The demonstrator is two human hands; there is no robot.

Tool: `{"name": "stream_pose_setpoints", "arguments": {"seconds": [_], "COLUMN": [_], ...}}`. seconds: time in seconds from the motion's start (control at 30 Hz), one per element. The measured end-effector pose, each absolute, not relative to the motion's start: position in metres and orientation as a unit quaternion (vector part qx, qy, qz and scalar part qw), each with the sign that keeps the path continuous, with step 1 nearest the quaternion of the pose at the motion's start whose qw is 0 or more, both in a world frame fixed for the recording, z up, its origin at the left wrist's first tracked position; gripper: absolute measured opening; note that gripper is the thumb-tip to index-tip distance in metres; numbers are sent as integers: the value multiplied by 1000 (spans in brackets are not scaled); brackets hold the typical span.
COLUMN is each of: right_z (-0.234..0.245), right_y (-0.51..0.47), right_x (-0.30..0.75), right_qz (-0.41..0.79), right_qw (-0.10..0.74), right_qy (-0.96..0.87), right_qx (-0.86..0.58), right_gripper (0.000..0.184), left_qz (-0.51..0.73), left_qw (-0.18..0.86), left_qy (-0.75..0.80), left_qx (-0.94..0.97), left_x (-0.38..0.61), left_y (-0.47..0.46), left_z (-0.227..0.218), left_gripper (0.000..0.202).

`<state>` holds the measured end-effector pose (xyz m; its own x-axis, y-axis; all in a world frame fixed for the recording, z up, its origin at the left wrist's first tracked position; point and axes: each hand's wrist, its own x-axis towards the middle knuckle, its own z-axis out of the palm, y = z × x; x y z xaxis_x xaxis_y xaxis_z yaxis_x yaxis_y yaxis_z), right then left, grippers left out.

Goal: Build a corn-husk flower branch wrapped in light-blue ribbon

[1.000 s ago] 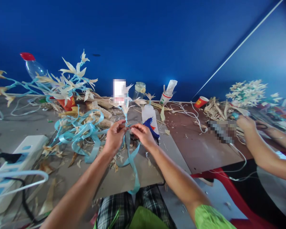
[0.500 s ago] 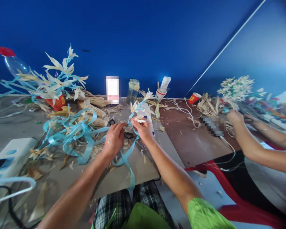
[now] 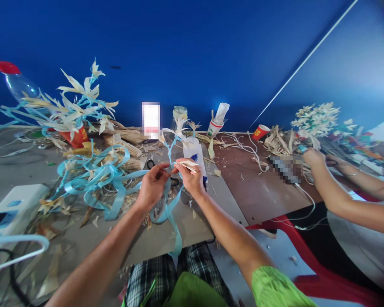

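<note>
In the middle, my left hand is closed, thumb and fingers pinching the lower end of a flower branch wrapped in light blue ribbon. My right hand pinches the same spot from the other side, and a pale corn husk piece sticks out across its fingers. Cream husk flowers top the upright branch. From between the hands a blue ribbon hangs toward my lap. More ribbon lies in loose loops left of my left hand. What the fingertips cover is hidden.
Left stand a red cup under a husk-flower arrangement, and a white power strip. Corn cobs, a glass jar and a red paper cup are along the wall. A co-worker's hands work at the right.
The flower branch has turned more upright and shifted left between my hands. The husk piece now shows apart at my right fingers. My left hand has rolled slightly, its fingers still pinched.
</note>
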<state>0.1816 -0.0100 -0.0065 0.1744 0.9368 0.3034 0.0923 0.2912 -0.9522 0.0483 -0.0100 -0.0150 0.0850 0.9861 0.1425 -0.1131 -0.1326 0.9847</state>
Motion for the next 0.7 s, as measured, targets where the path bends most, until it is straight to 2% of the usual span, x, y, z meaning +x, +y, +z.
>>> {"name": "stream_pose_setpoints", "arguments": {"seconds": [0.3, 0.53, 0.7], "right_z": [-12, -11, -12], "right_y": [-7, -5, -4], "right_x": [183, 181, 180], "right_qz": [242, 354, 441], "right_qw": [607, 586, 574], "right_qy": [-607, -553, -528], "right_qx": [-452, -474, -444], "right_gripper": [13, 33, 29], "left_qz": [558, 567, 564], "left_qw": [557, 420, 337], "left_qy": [380, 419, 439], "left_qx": [484, 571, 613], "left_x": [53, 50, 47], "left_y": [-13, -13, -14], "left_z": [-13, -14, -13], "left_gripper": [28, 29, 25]}}
